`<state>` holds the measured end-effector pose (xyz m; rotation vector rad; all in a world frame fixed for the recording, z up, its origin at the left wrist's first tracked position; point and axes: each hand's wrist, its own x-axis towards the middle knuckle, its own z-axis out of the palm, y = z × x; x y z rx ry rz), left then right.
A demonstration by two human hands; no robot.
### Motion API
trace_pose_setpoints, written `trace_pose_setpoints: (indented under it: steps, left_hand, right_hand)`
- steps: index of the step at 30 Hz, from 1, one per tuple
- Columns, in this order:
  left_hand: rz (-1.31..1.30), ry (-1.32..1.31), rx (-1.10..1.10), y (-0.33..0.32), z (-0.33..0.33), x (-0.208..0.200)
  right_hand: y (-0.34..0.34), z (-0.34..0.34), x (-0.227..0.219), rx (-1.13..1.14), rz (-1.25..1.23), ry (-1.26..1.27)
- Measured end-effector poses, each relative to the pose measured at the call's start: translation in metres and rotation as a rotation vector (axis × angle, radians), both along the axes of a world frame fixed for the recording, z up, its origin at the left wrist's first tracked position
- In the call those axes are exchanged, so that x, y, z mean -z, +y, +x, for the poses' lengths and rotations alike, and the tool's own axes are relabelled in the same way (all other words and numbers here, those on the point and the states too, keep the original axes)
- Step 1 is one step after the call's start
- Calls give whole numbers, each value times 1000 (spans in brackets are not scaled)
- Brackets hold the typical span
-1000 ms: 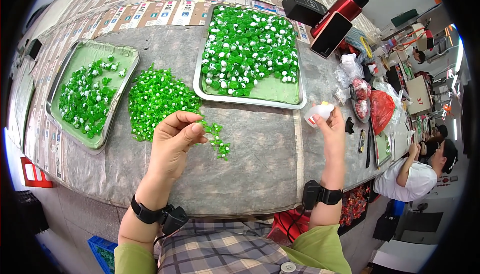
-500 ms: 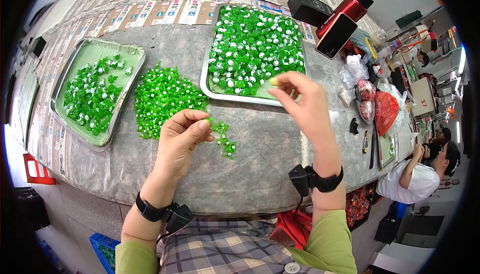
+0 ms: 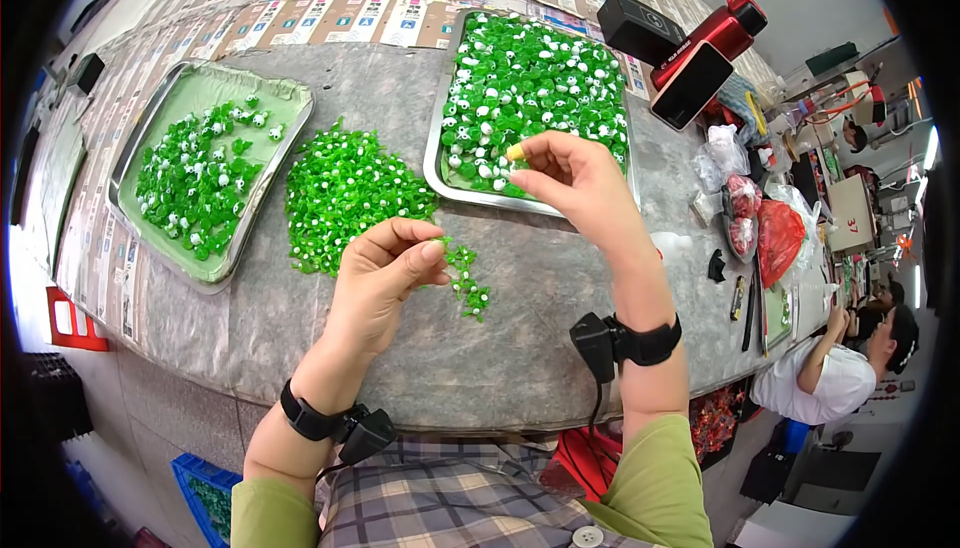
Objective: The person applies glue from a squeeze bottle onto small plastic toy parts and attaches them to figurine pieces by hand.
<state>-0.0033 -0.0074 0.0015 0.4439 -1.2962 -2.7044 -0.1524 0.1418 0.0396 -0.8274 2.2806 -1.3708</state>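
Between the thumb and forefinger of my left hand is a small green plastic piece, pinched over the table. A few loose green pieces with white dots lie just right of those fingers. My right hand hovers over the near edge of a large metal tray. Its thumb and forefinger are apart, with a yellow cover on a fingertip; nothing shows between them. Many green pieces with white, black-marked panda-like heads fill that tray. A pile of green pieces sits left of it.
A second tray with fewer green-and-white pieces stands at the left. Back right are a black box, a red bottle and a phone. Plastic bags lie at the right. Another person sits beyond.
My right hand has moved left over the large tray, its fingers closer to the heaped pieces. My left hand keeps its pinch on the green piece. The whole view has shifted slightly.
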Motion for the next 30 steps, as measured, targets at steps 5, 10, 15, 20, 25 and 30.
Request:
trace_pose_setpoints:
  steps: [5, 10, 15, 20, 25, 30]
  left_hand:
    - [34, -1, 30, 3, 0, 2]
    - [-28, -14, 69, 7, -1, 3]
    - [-88, -12, 81, 9, -1, 3]
    - [-102, -3, 75, 9, -1, 3]
    - [-106, -3, 73, 9, 0, 3]
    - [-195, 44, 63, 9, 1, 4]
  right_hand:
    - [16, 48, 2, -54, -427, -504]
    - [22, 66, 18, -59, -512, -662]
    - [17, 74, 20, -13, -565, -617]
    - [15, 77, 21, 23, -588, -594]
    - [13, 80, 21, 11, -554, -540]
    - [11, 84, 17, 18, -488, -422]
